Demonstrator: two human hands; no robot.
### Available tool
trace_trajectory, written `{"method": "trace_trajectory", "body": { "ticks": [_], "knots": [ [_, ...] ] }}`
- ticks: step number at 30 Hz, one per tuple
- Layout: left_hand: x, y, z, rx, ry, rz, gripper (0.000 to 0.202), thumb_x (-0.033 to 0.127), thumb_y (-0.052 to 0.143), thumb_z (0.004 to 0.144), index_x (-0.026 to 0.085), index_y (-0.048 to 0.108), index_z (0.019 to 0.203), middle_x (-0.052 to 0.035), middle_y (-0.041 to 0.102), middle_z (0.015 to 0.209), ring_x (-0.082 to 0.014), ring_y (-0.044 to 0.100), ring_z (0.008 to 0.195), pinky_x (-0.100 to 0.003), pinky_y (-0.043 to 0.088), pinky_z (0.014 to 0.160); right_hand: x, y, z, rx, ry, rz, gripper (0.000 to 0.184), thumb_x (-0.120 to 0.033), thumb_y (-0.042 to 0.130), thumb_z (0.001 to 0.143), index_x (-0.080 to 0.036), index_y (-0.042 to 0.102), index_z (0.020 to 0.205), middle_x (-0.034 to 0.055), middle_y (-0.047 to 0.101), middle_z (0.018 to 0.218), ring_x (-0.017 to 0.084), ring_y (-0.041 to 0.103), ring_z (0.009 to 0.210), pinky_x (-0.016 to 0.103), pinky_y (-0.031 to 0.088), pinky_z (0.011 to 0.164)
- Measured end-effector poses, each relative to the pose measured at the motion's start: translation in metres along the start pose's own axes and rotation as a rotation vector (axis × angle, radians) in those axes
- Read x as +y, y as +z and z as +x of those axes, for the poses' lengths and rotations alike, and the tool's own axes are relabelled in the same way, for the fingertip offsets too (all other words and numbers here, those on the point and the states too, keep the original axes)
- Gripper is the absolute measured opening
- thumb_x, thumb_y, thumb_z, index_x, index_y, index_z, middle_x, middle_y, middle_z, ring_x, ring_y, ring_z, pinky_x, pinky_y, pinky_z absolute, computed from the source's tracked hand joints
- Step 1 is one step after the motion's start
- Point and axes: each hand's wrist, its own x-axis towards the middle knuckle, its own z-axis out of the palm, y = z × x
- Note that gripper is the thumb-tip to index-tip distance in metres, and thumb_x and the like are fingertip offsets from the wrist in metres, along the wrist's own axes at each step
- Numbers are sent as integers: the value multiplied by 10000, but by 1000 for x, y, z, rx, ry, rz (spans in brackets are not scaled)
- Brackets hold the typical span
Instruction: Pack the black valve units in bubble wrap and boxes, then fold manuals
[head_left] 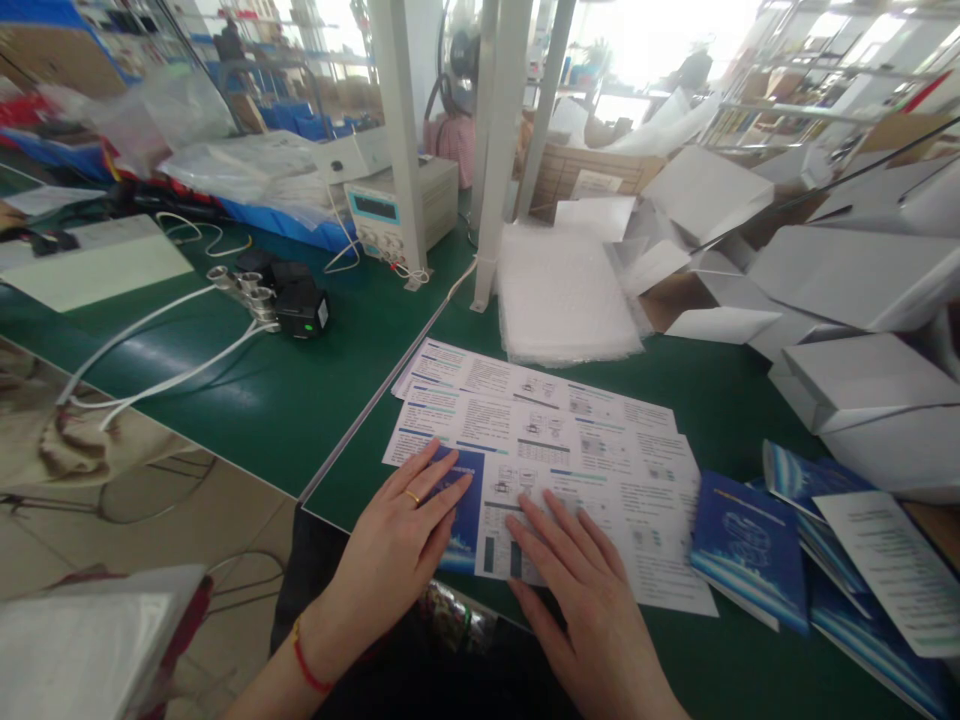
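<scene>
Printed leaflet sheets [600,470] lie overlapping on the green table in front of me. The nearest sheet has a blue cover panel [466,520] at its left end. My left hand [409,530] rests over that panel, fingers stretched out and a ring on one finger. Flat on the printed part of the same sheet lies my right hand [574,575], its fingers spread. Just right of the sheets is a folded blue booklet [748,545], with several more folded blue leaflets [874,620] piled beyond it.
Open white boxes [855,270] crowd the right side. A stack of clear plastic bags or wrap [566,290] lies behind the sheets. On the left are black devices with cables [300,308] and a bench power supply [405,205]. Metal posts [495,150] rise at the back.
</scene>
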Motion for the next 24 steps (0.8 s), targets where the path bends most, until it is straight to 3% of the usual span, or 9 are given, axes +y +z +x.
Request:
{"method": "trace_trajectory", "body": {
  "ticks": [18,24],
  "knots": [
    [1,-1,1,9,5,7,391,146,499,1005,183,675,1352,-126,620,1479,-339,465,1476,-581,497,1158,2,1,-1,-10,-5,-5,446,-236,526,1012,-227,529,1458,39,555,1536,309,509,1431,553,493,1083],
    [0,1,1,3,2,12,399,136,493,1002,181,672,1355,-127,615,1484,-342,467,1473,-594,502,1150,-9,2,6,36,-33,23,400,-170,500,1017,-167,534,1416,73,615,1476,294,551,1394,557,493,1071]
  ]
}}
